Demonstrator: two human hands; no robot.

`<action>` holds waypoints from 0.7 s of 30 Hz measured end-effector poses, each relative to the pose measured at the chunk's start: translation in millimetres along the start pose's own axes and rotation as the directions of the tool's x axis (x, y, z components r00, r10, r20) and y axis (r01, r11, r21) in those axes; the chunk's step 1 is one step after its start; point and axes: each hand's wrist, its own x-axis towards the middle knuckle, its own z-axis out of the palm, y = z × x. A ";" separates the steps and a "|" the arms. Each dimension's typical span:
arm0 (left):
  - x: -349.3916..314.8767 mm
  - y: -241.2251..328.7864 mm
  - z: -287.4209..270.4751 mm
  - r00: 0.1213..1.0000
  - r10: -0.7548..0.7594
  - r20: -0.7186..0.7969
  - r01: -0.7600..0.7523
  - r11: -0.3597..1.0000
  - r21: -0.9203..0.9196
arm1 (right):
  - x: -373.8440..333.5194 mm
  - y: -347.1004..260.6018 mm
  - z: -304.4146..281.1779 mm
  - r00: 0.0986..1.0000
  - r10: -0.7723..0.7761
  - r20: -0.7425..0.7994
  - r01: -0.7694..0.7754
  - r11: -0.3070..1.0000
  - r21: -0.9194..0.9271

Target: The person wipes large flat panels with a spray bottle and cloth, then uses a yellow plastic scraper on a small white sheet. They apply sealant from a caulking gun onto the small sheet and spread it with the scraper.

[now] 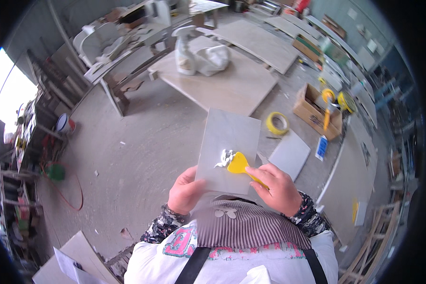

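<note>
My left hand [185, 192] grips a pale flat rectangular panel [225, 128] by its lower left edge, thumb on the face. My right hand [278, 188] is closed round the handle of a yellow spatula [238, 163]. The spatula's broad blade rests at a dab of white paste [225, 156] near the panel's middle. Some grey shows within the paste. The panel is held in front of my striped apron [251, 221], and its lower edge lies close to the apron.
Ahead stands a board-topped table [227, 90] with a white spray bottle [184, 54] and a crumpled white cloth [213, 60]. To the right are yellow tape [277, 123], a cardboard box [312, 113] of tools, a blue-and-white tube [321, 148] and another pale panel [291, 154].
</note>
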 end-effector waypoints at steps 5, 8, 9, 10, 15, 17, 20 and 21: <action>-35.8 44.6 -35.3 0.982 0.140 -0.125 -0.138 0.990 0.024 | 57.1 -22.9 40.7 0.981 -0.089 0.172 0.095 0.995 -0.029; -55.7 61.8 -50.5 0.947 0.233 -0.222 -0.223 0.972 0.069 | 91.8 -34.4 60.9 0.954 -0.184 0.237 0.192 0.981 -0.013; -61.0 65.6 -54.9 0.933 0.260 -0.250 -0.247 0.965 0.086 | 103.1 -37.6 67.3 0.940 -0.216 0.266 0.224 0.974 -0.002; -65.4 68.9 -59.5 0.920 0.283 -0.272 -0.266 0.959 0.099 | 114.0 -40.2 72.9 0.922 -0.236 0.305 0.247 0.969 0.003; -80.5 82.3 -81.0 0.824 0.393 -0.408 -0.343 0.919 0.193 | 172.2 -46.9 98.8 0.795 -0.357 0.491 0.396 0.918 0.026; -82.2 91.2 -90.9 0.781 0.428 -0.455 -0.389 0.903 0.183 | 202.8 -45.6 106.7 0.773 -0.394 0.497 0.375 0.916 0.142; -81.1 108.4 -108.6 0.705 0.469 -0.532 -0.484 0.866 0.123 | 244.7 -44.2 129.1 0.888 -0.247 0.388 -0.005 0.838 0.545; -78.7 115.0 -115.6 0.679 0.484 -0.553 -0.501 0.855 0.133 | 260.2 -39.1 133.0 0.830 -0.214 0.515 -0.205 0.742 0.639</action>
